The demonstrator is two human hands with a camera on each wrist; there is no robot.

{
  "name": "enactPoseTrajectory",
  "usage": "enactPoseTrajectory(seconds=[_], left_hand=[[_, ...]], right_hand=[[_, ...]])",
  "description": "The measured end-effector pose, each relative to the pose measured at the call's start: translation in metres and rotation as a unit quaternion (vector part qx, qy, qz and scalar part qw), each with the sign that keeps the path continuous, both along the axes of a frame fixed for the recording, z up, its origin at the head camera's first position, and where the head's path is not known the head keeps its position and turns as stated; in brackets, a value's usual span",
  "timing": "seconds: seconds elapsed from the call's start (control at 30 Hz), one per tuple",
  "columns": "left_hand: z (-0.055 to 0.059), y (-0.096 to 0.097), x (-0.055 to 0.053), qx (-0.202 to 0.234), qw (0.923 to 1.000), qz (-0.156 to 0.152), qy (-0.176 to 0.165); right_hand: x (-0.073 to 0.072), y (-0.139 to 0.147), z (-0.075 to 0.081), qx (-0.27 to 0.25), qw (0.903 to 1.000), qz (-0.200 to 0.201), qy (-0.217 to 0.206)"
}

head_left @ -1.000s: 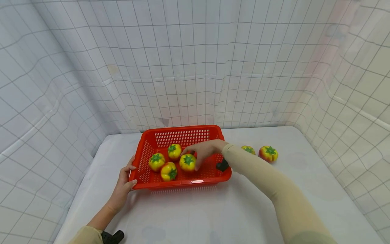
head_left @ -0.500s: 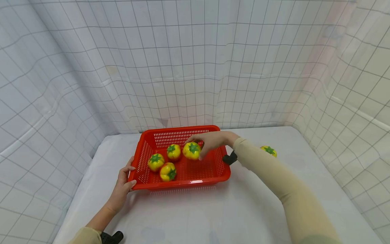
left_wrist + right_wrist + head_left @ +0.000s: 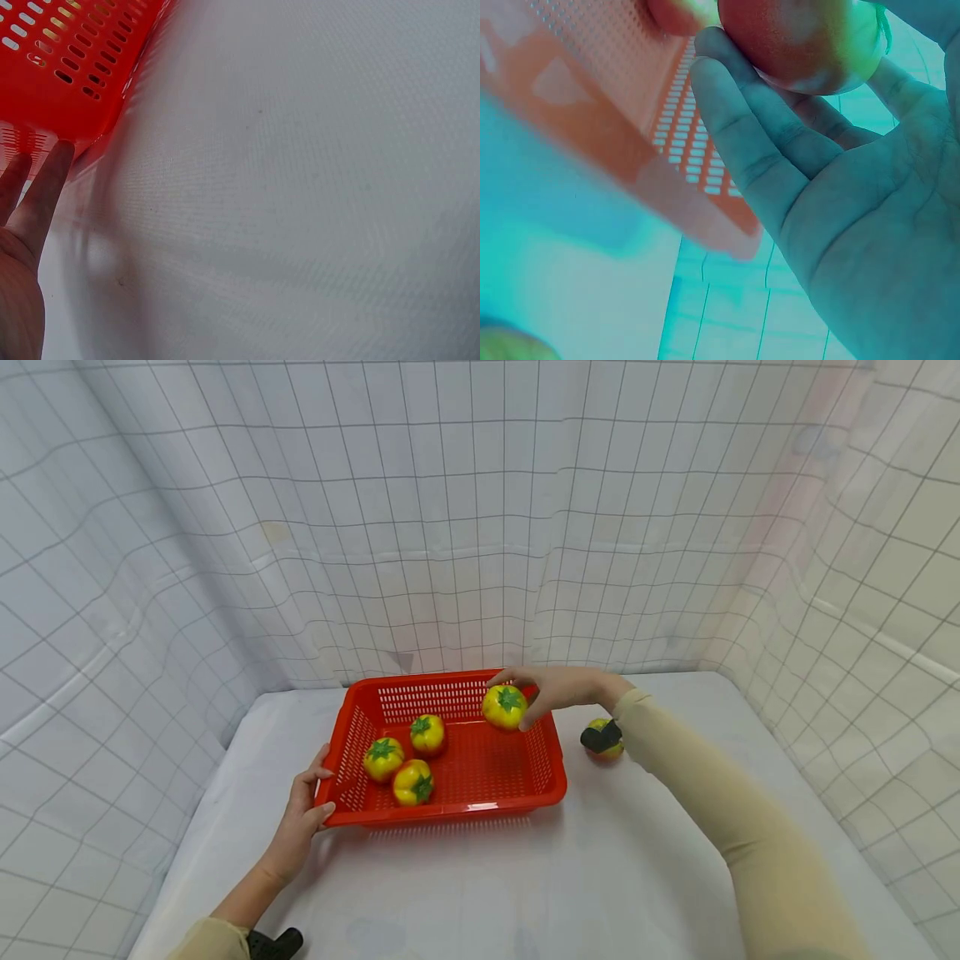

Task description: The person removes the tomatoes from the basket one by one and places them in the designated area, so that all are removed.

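My left hand (image 3: 295, 828) grips the left end of a red plastic basket (image 3: 442, 816), thumb at the near corner and fingers along the side. Over the basket's right end, my right hand (image 3: 564, 687) holds a yellow-red fruit (image 3: 503, 707) with a green leafy top between thumb and fingers. From below, the right wrist view shows the reddish underside of this fruit (image 3: 795, 49). Three similar fruits lie in the basket's left half: one fruit (image 3: 384, 759) at left, one fruit (image 3: 428, 735) farther back, one fruit (image 3: 413, 782) in front.
Right of the basket, another such fruit (image 3: 604, 753) lies on the white table (image 3: 480, 893), partly covered by the black wrist device (image 3: 600, 737). The right sleeve (image 3: 697, 785) hides some table behind it. Grid-patterned white curtains (image 3: 450, 568) enclose the back and sides.
My right hand has lifted the fruit from the basket's floor and carried it right and back. The left hand stays in place. A fruit seen farther right is now hidden behind the sleeve.
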State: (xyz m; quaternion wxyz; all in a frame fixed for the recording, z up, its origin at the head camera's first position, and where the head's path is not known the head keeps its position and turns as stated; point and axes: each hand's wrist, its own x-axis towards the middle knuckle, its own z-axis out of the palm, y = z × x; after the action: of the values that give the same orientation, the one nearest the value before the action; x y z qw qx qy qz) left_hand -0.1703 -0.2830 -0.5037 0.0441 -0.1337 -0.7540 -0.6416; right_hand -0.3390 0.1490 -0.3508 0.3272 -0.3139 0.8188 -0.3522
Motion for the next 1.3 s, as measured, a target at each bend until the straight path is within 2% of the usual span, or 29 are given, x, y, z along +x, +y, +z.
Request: enactPoseTrajectory(seconds=[0.23, 0.5, 0.73, 1.3], left_hand=[[-0.001, 0.000, 0.000, 0.001, 1.0000, -0.002, 0.003], [0.000, 0.000, 0.000, 0.000, 1.0000, -0.003, 0.003], [0.000, 0.000, -0.001, -0.002, 1.0000, -0.002, 0.001], [-0.001, 0.000, -0.001, -0.004, 1.0000, -0.001, 0.003]], right_hand=[[0.000, 0.027, 0.003, 0.002, 0.9997, -0.020, 0.015], [0.002, 0.051, 0.004, -0.009, 0.9981, -0.060, -0.009], [0.004, 0.076, 0.001, -0.022, 0.9963, -0.083, 0.004], [0.019, 0.136, -0.008, -0.014, 0.9905, -0.135, 0.023]])
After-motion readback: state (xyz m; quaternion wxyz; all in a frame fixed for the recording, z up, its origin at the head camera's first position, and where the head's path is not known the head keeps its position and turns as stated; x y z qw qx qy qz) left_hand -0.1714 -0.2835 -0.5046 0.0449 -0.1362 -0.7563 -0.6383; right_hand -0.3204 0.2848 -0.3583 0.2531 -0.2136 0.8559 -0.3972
